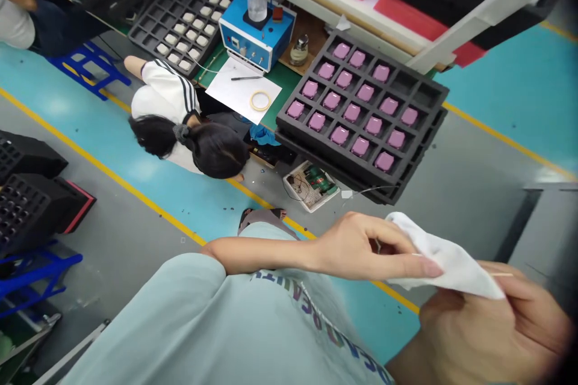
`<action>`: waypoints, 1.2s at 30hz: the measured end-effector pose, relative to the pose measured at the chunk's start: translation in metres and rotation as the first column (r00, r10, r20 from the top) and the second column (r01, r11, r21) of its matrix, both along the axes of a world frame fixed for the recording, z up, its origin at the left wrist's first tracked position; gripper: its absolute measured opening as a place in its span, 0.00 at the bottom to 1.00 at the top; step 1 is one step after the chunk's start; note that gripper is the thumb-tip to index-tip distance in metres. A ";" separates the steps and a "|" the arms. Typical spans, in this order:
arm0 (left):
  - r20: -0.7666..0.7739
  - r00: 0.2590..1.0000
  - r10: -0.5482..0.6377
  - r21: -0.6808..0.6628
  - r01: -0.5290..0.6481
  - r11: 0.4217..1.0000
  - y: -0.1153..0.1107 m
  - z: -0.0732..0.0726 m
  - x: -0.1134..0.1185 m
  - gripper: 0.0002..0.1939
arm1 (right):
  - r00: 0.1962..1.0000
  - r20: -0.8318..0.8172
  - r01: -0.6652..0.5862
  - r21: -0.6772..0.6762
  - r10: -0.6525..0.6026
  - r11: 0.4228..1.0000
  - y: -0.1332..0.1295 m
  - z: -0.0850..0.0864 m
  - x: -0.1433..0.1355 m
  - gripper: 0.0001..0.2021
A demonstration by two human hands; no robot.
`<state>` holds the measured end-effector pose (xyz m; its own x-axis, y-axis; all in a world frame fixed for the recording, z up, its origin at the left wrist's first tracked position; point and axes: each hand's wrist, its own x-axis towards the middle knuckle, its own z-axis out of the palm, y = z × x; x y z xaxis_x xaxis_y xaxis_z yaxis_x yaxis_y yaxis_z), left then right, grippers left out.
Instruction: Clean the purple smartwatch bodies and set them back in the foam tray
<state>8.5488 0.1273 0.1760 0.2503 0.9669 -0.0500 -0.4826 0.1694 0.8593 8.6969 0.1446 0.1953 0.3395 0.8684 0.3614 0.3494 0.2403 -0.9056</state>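
My left hand (356,246) reaches in from the left and pinches a white cloth (451,255) between thumb and fingers. My right hand (492,331), at the lower right and somewhat blurred, is closed round the other end of that cloth. Folds of cloth drape over the right fingers. Whether something is wrapped inside the cloth is hidden. A thin pale edge shows beside the right fingers, too small to name. Beyond my hands, a black foam tray (418,96) holds several purple watch-case-like pieces (351,112) in its square pockets.
A seated co-worker (167,96) is beside the green bench. On it stand a blue machine (257,33), a paper sheet (230,87) with a tape roll (261,100), a glass bottle (299,51) and a tray of white pieces (153,12). A white box (311,204) lies below.
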 end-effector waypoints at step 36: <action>-0.245 0.965 -0.089 0.210 0.143 0.967 0.048 0.019 0.126 0.13 | 0.964 0.025 -0.265 0.219 0.266 0.939 0.013 0.031 0.143 0.09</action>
<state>8.6748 0.1754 0.1946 0.3687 0.9248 0.0942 -0.2537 0.0027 0.9673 8.8396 0.1580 0.2261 0.1099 0.8272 0.5511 0.2415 0.5156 -0.8221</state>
